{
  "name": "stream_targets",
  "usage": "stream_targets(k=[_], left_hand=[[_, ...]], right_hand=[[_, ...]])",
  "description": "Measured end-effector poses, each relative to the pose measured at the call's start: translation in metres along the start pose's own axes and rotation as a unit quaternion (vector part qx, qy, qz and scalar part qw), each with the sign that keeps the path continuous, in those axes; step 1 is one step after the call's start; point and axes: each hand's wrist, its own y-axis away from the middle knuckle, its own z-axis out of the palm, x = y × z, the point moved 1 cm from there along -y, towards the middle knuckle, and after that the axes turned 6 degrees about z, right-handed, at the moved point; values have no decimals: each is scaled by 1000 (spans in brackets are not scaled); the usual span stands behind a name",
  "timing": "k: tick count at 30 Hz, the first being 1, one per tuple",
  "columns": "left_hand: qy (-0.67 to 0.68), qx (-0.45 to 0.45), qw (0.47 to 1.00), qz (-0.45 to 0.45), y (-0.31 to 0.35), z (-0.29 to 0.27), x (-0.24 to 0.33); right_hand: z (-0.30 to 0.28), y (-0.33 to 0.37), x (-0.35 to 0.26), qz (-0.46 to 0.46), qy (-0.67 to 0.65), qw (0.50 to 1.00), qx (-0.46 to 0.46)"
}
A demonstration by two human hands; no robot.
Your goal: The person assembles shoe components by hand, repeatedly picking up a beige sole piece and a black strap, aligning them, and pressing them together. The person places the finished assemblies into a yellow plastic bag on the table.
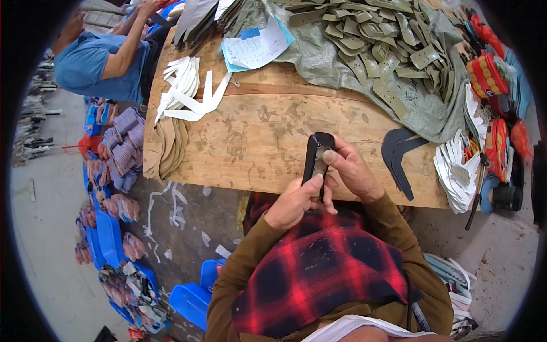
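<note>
My left hand [293, 203] and my right hand [356, 172] together grip a narrow black piece with a rounded end [309, 158], just over the near edge of the table. Within its black rim shows a greyish-olive part; its exact kind is unclear. The right thumb presses on that part near the top, while the left thumb lies across it lower down. My other fingers curl around and behind, partly hidden. To the right of my hands, flat black V-shaped pieces [399, 157] lie on the wooden table [262, 137].
Olive curved plates [393, 45] are heaped on a grey-green sheet [325, 62] at the back. White pieces [185, 94], tan pieces [165, 148] and papers [259, 48] lie left. White cutouts [456, 171] sit right. A person in blue [99, 62] stands left, near blue bins [108, 236].
</note>
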Motion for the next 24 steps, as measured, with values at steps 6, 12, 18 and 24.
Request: stream_targets(k=[6,12,18,24], left_hand=[[-59,-36,997,-39,5,-8,-4],[26,-10,1000,-12,6,-4,-2],[-30,48,998,-7,4,4,1],[26,52,998,-30,4,-9,0]], right_hand=[[-11,-8,-16,-2,214,977,0],[-4,1,-15,105,29,992,-57],[-15,-4,0,82,30,995,-43],[10,8,15,48,-51,997,-36]])
